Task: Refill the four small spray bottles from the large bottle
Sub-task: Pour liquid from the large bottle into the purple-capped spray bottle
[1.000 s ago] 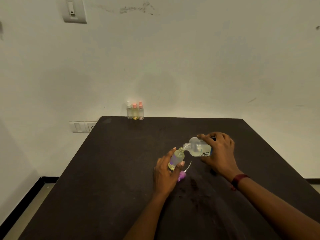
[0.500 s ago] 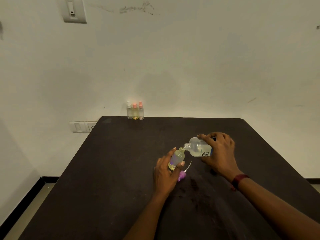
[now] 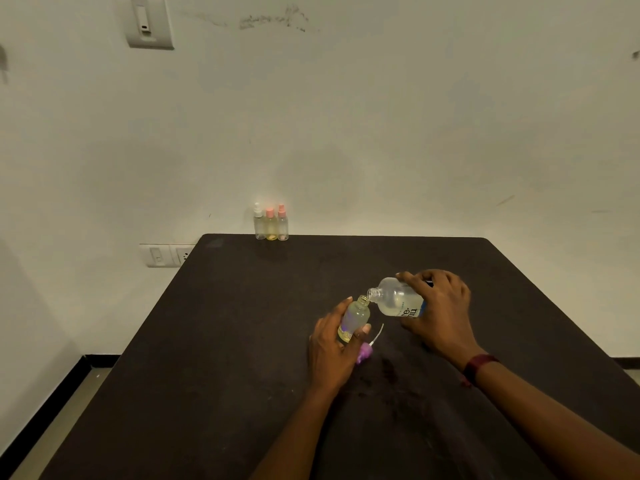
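Over small bottle (image 3: pixel 354 318), large bottle (image 3: pixel 398 301)

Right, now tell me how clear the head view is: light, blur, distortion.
Head view: dim, warm, yellowish light; the dark table swallows detail. Wide-angle bending shows at the table's edges. The three capped spray bottles at the far edge look soft. The large bottle in the right hand and the open small bottle in the left hand read clearly enough.
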